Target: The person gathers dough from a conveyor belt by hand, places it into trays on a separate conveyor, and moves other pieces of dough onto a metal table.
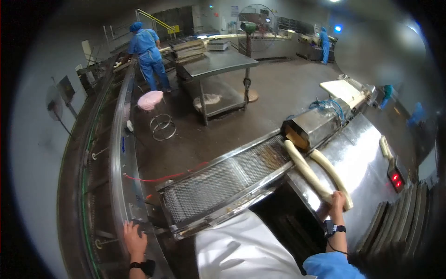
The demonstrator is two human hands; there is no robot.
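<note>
On the steel table [360, 142] at right lie two long pale dough rolls. The nearer dough roll [306, 169] reaches over the edge of the mesh conveyor [218, 186]; the other dough roll [334, 172] curves beside it. My right hand [338, 201] is closed at the near ends of the rolls, seemingly round the end of the nearer one, though its fingers are partly hidden. My left hand [134, 239] rests on the metal side rail [121, 186] at left, fingers spread and holding nothing.
A steel machine housing [316, 125] covers the conveyor's far end. Right of the table are a scale with a red display [396, 180], a short dough piece [384, 148] and stacked trays [395, 218]. A pink-topped stool [151, 100] and a co-worker [148, 53] are beyond.
</note>
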